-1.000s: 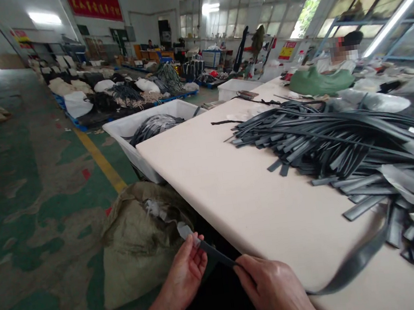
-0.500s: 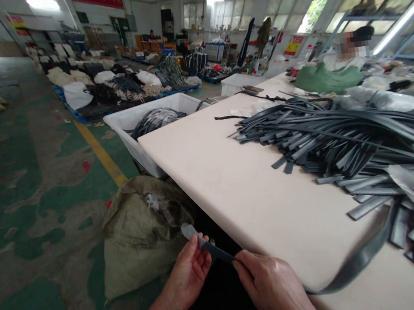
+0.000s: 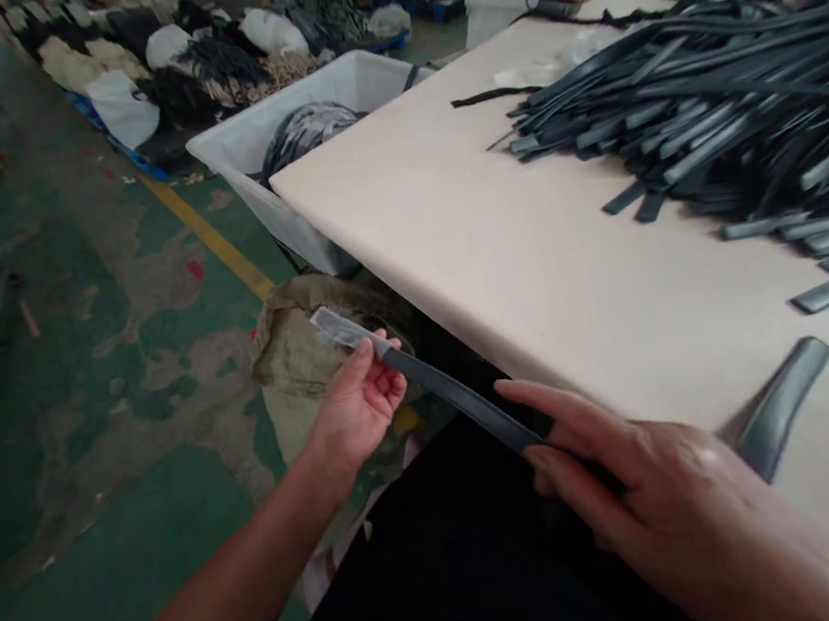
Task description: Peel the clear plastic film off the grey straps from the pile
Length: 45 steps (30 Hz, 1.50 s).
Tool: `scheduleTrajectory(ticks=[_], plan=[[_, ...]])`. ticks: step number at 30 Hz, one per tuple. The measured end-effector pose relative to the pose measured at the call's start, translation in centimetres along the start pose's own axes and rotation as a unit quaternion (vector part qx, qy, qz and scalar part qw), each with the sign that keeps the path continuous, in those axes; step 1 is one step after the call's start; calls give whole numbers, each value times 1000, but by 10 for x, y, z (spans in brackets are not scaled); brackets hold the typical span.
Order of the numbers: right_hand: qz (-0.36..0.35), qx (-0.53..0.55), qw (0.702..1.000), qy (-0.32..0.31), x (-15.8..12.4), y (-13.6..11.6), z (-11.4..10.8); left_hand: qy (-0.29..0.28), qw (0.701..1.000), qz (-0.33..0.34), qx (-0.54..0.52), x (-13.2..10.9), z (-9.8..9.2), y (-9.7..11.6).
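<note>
A flat dark grey strip [image 3: 462,397] runs slantwise between my hands, beside the table edge. My left hand [image 3: 356,398] pinches its far end, where a translucent whitish film [image 3: 339,328] sticks out past the thumb. My right hand [image 3: 654,482] grips the strip farther along between thumb and curled fingers, the index finger stretched forward. Beyond that hand, the strip's other end [image 3: 789,406] rises over the tabletop. Whether the film is bonded to the strip or merely laid on it, I cannot tell.
The pale table [image 3: 433,217] bears a heap of similar dark strips [image 3: 724,121] on the right. A white bin [image 3: 238,166] with coiled material stands at its far left corner. An olive sack [image 3: 284,387] sits on the floor below my left hand. Piled goods [image 3: 218,68] lie farther back.
The view has tilted down. My right hand has moved away from the left along the strip, baring a longer stretch between them. The strip's trailing end has drawn nearer, away from the heap.
</note>
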State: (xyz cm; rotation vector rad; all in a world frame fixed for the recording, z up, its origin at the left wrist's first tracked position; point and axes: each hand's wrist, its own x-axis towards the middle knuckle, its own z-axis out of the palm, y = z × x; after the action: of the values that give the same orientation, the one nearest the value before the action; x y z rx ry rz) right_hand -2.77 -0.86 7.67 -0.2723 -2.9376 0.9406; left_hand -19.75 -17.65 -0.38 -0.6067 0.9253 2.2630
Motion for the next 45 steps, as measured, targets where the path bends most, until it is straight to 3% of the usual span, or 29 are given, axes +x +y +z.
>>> scheduleTrajectory(ticks=[3, 5, 8, 11, 18, 22, 26, 29, 35, 38, 43, 45], plan=[[26, 44, 998, -37, 11, -11, 19, -66, 997, -14, 34, -12, -4, -22], [41, 109, 991, -68, 14, -12, 23, -82, 995, -11, 50, -13, -7, -25], [43, 198, 974, -102, 9, -7, 14, -56, 998, 6, 33, -5, -8, -10], [39, 210, 971, -105, 2, -5, 3, -50, 999, 2, 13, 1, -5, 4], [50, 74, 996, 2, 11, -10, 3, -104, 994, -37, 8, -12, 9, -20], [53, 28, 998, 0, 17, -10, 1, -112, 992, -48, -7, -16, 16, -23], [60, 76, 995, 9, 18, -7, 3, -82, 994, -65, -42, -18, 19, -30], [39, 71, 996, 26, 11, -1, 7, -80, 990, -107, -35, -22, 16, -46], [-20, -129, 990, 49, -24, 21, 15, -75, 975, -209, -30, -35, 2, -83], [-30, -146, 988, 31, -32, 26, 24, -91, 972, -214, -29, -45, -6, -98], [33, -140, 989, 31, -21, 33, 43, -184, 964, -194, -8, -52, -11, -112], [34, -105, 994, 19, -25, 40, 42, -161, 972, -171, -1, -47, -11, -109]])
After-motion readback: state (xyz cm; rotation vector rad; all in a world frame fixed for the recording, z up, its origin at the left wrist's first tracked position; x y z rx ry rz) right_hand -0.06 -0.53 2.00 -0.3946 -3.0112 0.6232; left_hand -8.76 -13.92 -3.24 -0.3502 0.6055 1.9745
